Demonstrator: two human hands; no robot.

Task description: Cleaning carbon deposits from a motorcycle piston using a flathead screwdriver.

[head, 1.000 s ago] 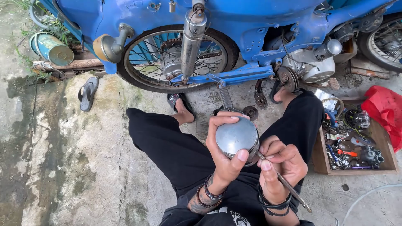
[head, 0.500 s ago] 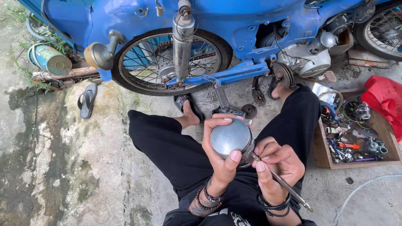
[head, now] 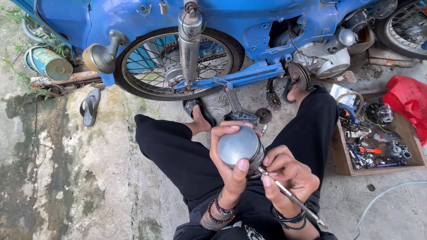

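Note:
My left hand (head: 231, 171) grips a round grey metal piston (head: 239, 146), its domed top facing me. My right hand (head: 287, 173) holds a thin metal tool (head: 291, 201) like a pen, with the tip touching the piston's lower right side. Both hands hover above my lap, between my black-trousered legs. I sit on the concrete beside a blue motorbike (head: 249, 22), in front of its spoked wheel (head: 178, 62) and chrome shock absorber (head: 190, 44).
A wooden box (head: 351, 166) of tools and small parts stands to my right, with a red cloth (head: 409, 104) behind it. Loose metal parts (head: 249, 116) lie on the ground by my foot. A sandal (head: 90, 106) and a tin can (head: 49, 64) lie at left.
The piston and both hands stay together in my lap; the tool tip stays at the piston's side. The view has shifted slightly.

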